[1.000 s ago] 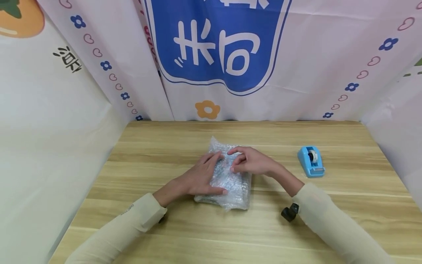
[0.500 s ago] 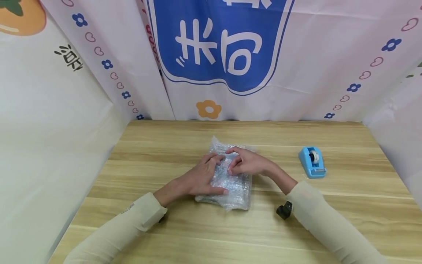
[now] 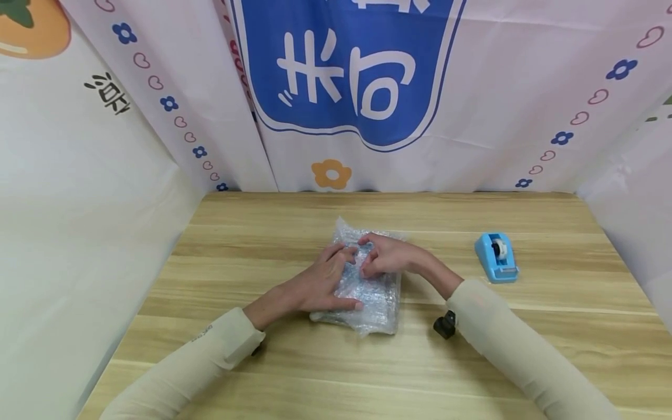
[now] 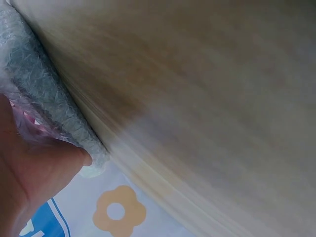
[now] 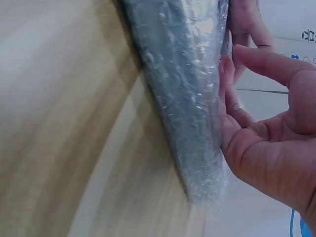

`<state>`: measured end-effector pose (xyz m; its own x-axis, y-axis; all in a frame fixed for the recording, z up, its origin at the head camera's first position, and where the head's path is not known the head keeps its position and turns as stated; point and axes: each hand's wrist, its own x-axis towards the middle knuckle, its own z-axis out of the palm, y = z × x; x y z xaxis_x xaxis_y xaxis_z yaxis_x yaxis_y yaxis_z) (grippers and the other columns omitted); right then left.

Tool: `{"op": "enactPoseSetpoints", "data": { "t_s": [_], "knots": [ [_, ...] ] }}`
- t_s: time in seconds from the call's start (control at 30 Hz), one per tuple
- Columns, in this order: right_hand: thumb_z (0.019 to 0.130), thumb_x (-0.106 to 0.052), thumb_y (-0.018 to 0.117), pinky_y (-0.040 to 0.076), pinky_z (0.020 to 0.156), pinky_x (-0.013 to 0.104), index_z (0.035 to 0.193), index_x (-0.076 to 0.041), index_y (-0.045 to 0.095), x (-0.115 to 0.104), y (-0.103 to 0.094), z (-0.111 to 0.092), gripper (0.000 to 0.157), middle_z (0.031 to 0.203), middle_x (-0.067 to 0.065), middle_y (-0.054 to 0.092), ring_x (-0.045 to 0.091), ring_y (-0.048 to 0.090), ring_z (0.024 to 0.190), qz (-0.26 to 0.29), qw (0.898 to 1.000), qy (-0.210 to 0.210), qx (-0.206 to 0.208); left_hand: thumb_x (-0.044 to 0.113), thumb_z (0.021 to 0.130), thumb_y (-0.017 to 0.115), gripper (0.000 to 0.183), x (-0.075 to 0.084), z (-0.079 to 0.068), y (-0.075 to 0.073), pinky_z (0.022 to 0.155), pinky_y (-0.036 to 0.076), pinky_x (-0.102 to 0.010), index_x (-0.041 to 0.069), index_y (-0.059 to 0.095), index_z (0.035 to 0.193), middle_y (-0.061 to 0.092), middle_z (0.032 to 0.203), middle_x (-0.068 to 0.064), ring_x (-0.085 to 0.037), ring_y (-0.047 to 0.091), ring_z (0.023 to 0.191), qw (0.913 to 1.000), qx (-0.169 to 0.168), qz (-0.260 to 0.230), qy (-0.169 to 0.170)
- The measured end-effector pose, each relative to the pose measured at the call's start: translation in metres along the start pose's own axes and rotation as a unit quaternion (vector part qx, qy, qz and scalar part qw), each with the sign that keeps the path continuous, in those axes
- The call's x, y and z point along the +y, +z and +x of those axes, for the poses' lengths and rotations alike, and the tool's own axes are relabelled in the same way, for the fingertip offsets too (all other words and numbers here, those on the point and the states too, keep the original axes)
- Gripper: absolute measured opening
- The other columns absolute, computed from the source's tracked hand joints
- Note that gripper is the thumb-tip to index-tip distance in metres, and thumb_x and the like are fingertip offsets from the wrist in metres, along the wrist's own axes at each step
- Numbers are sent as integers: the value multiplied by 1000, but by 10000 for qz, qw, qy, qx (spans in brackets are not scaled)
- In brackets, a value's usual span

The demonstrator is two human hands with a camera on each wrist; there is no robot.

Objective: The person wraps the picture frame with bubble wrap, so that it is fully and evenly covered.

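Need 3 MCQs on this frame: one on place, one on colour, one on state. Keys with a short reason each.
1. Where does the tape dispenser stand relative to the bubble-wrapped bundle?
A. to its right, apart from it
B. on top of it
C. to its left, touching it

2. What colour is the tape dispenser?
A. red
B. light blue
C. black

3. How does the bubble-wrapped bundle lie?
A. held up off the table
B. flat on the table with both hands on it
C. flat on the table, untouched

Answers:
1 A: the head view shows bare wood between the two.
2 B: its body is plainly light blue.
3 B: the left hand rests on its left side and the right hand touches its top; the right wrist view shows the bundle lying against the wood.
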<state>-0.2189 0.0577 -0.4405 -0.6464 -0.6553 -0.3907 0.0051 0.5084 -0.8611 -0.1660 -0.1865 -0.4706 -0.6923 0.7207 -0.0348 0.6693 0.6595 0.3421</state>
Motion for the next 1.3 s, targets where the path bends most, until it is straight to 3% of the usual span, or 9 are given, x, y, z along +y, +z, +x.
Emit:
{"op": "enactPoseSetpoints", "data": {
  "t_s": [0.33, 0.53, 0.77, 0.93, 1.3],
  "knots": [
    [92, -7, 74, 57, 87, 26, 157, 3, 29, -6, 1, 0, 79, 97, 7, 77, 14, 72, 92, 180, 9994, 299, 5, 68, 97, 67, 76, 0, 1, 1, 135, 21, -58, 12, 46, 143, 35, 170, -17, -43, 19, 164, 10000, -56, 74, 35],
    [88, -10, 78, 56, 78, 24, 149, 3, 41, -10, 2, 2, 72, 93, 6, 76, 14, 70, 84, -292, 9981, 473, 274, 68, 97, 67, 71, 0, 2, 1, 135, 19, -58, 15, 51, 140, 31, 173, -19, -43, 18, 164, 10000, -81, 30, 31],
    [86, -12, 84, 61, 67, 27, 137, 0, 57, -25, 4, 1, 59, 94, 7, 74, 15, 69, 76, -852, 9897, 884, 730, 67, 97, 68, 65, 2, 3, -3, 136, 16, -59, 15, 53, 132, 25, 178, -16, -43, 15, 166, 9999, -139, -58, 21],
    [87, -9, 84, 62, 67, 29, 132, 0, 60, -32, 7, -2, 51, 95, 9, 75, 15, 72, 74, -742, 9882, 1082, 796, 67, 97, 69, 66, 2, 4, -5, 136, 15, -58, 13, 54, 131, 28, 176, -18, -43, 15, 166, 9997, -243, 15, -60],
    [86, -12, 84, 53, 58, 25, 122, -1, 68, -26, 14, -14, 42, 76, 4, 73, 13, 63, 63, -894, 9845, 927, 1191, 67, 97, 69, 68, 1, 1, -3, 136, 15, -60, 12, 55, 134, 27, 176, -20, -45, 13, 166, 9995, -263, -78, -154]
  ]
}}
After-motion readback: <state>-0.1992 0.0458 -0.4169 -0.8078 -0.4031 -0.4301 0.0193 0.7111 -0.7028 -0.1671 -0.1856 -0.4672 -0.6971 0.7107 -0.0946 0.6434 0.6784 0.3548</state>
